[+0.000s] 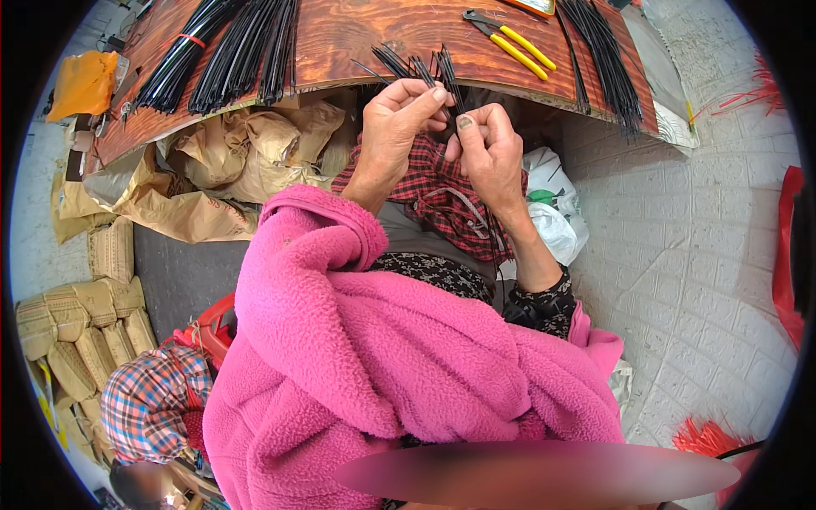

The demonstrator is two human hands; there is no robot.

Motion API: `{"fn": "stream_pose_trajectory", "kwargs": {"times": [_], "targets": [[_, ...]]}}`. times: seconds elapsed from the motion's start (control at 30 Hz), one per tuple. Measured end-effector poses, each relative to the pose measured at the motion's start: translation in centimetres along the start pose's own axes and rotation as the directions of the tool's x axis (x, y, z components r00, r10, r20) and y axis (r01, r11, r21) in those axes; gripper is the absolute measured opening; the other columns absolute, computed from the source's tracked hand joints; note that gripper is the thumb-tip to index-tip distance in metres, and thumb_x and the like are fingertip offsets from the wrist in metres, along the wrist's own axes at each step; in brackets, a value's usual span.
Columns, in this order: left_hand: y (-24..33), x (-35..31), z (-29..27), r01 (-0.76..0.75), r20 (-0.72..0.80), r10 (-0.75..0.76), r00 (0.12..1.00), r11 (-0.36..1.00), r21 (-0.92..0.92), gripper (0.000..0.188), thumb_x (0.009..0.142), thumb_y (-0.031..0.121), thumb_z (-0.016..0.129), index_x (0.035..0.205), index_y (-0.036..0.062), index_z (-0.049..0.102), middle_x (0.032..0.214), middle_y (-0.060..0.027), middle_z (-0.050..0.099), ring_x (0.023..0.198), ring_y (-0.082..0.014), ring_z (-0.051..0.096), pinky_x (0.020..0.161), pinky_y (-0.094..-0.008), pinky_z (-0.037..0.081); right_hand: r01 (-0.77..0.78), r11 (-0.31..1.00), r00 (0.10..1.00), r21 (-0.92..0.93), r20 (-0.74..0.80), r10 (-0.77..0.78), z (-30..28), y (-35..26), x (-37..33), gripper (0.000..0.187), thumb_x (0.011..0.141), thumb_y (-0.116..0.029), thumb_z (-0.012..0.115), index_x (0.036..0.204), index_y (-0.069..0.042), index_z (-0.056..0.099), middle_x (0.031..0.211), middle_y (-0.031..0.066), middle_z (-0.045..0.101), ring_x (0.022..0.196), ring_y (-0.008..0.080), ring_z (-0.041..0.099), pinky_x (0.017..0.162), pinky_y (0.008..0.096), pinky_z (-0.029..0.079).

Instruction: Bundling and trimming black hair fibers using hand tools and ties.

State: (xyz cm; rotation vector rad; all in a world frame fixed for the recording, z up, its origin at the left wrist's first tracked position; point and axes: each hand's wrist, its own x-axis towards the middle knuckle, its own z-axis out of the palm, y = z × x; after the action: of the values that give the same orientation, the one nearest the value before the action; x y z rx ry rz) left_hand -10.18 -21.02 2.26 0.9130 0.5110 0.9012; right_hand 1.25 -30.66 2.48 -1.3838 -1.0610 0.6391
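Thin black strands (448, 70), like cable ties or wires, are gathered in a small bunch between my hands at the table's front edge. My left hand (399, 119) pinches part of the bunch between thumb and fingers. With thumb and curled fingers my right hand (486, 149) grips the strands from the other side. Some tips point up over the wooden table (365, 38), and some long ends hang down by my right wrist. Pliers with yellow handles (518, 47) lie on the table beyond my right hand.
Bundles of black strands lie at the table's left (191, 55) and right (602, 64). Under the table sit crumpled brown paper bags (238, 153) and a white plastic bag (557, 225). Stacked tan bundles (81, 323) and a person in a plaid sleeve (157, 399) are at the left.
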Motion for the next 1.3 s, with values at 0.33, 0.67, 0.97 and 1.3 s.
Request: {"fn": "stream_pose_trajectory", "kwargs": {"times": [0.33,0.67,0.97,1.3], "targets": [[0.0,-0.8,-0.1,-0.004,0.010,0.005,1.000,1.000,-0.031,0.012,0.089,0.011,0.070,0.095,0.0025,0.063,0.091,-0.0094,0.070,0.072,-0.0101,0.064,0.064,-0.0221,0.054,0.023,0.999,1.000,-0.021,-0.001,-0.023,0.2,-0.3,-0.7,0.015,0.099,-0.012,0.054,0.090,-0.001,0.050,0.062,0.0042,0.062,0.047,0.0027,0.046,0.042,0.0197,0.035],[-0.1,-1.7,-0.1,-0.021,0.017,0.022,1.000,0.999,-0.031,0.012,0.088,0.007,0.071,0.096,0.0047,0.063,0.095,-0.0079,0.070,0.072,-0.0085,0.064,0.063,-0.0204,0.055,0.104,0.993,0.994,-0.050,0.021,-0.103,0.4,-0.9,-1.9,0.015,0.099,-0.013,0.053,0.091,-0.001,0.050,0.063,0.0043,0.063,0.048,0.0034,0.047,0.044,0.0207,0.037],[0.8,-2.1,0.4,-0.082,-0.070,0.081,0.994,0.997,-0.013,0.016,0.087,0.010,0.073,0.096,0.0025,0.063,0.086,-0.0047,0.069,0.070,-0.0085,0.064,0.063,-0.0217,0.052,0.054,0.999,0.997,0.002,0.064,-0.054,0.7,-1.8,-2.8,0.013,0.099,-0.013,0.052,0.093,-0.001,0.051,0.065,0.0041,0.062,0.049,0.0040,0.048,0.045,0.0217,0.038],[0.6,-1.9,-0.3,0.098,0.080,-0.099,0.992,0.995,0.007,0.027,0.092,0.012,0.066,0.116,-0.0005,0.063,0.099,-0.0095,0.071,0.079,-0.0108,0.066,0.068,-0.0221,0.053,0.224,0.949,0.970,-0.222,-0.046,-0.240,0.4,-0.7,-2.4,0.017,0.099,-0.015,0.051,0.088,-0.001,0.051,0.063,0.0046,0.060,0.053,0.0084,0.053,0.048,0.0284,0.043]]}}
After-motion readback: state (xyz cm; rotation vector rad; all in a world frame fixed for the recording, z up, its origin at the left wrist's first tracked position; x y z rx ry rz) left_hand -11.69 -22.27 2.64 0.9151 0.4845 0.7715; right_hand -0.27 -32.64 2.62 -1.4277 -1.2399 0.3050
